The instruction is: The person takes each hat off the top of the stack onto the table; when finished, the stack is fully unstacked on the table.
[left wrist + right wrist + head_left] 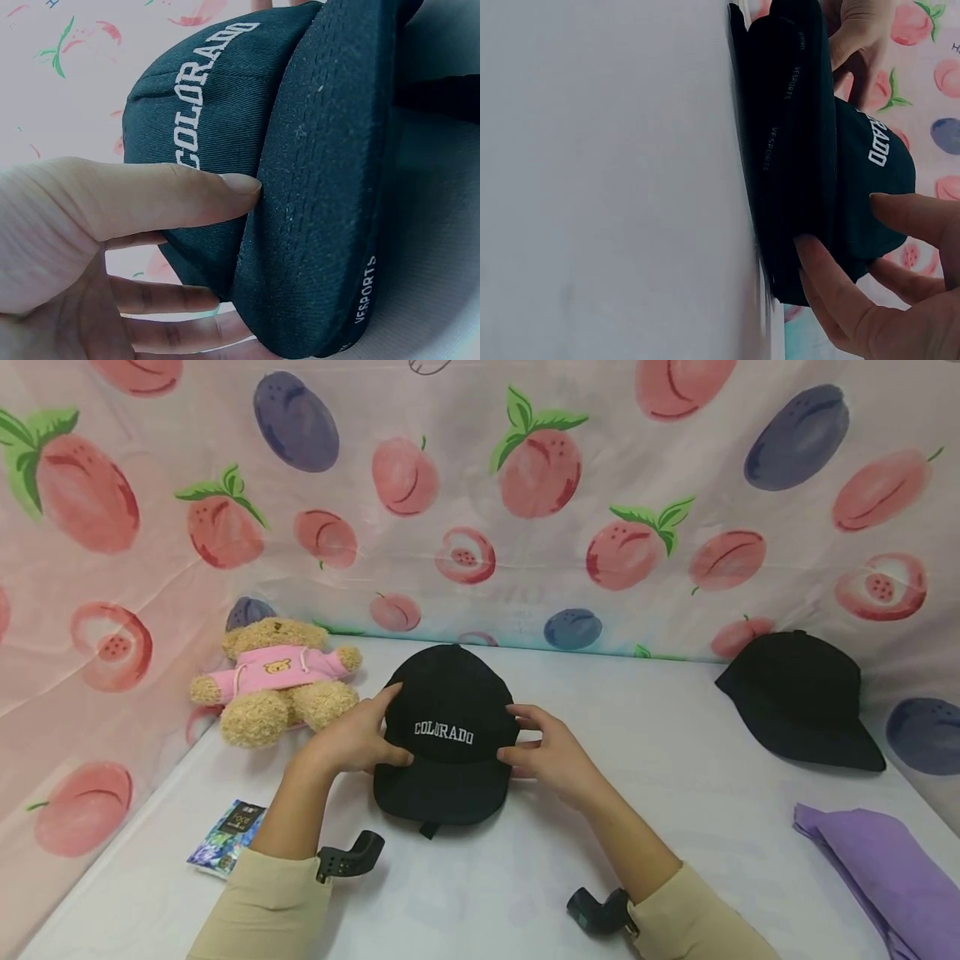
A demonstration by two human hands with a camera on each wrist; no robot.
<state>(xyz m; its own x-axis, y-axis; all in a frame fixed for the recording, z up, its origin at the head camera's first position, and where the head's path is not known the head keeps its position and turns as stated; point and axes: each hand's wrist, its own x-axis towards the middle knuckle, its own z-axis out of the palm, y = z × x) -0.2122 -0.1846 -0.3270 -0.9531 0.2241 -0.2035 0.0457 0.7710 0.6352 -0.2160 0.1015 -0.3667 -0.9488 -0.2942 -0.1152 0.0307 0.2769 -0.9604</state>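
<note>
A black baseball cap (453, 702) with white COLORADO lettering sits at mid-table, its brim (442, 793) toward me. My left hand (356, 735) holds the cap's left side. In the left wrist view, the thumb (187, 199) lies across the crown where it meets the brim, the other fingers spread below. On the opposite side, my right hand (551, 752) grips the edge, with fingers bent against crown and brim. Small VESPORTS lettering (770, 150) shows on the band inside the cap. A short dark strap end (429, 831) pokes out below the brim.
A teddy bear (277, 681) in a pink top sits at the back left. Near my left forearm lies a colourful packet (228, 837). Another black cap (806, 702) stands at the back right, with folded purple cloth (888, 877) in front. A fruit-print curtain (465, 468) borders the table.
</note>
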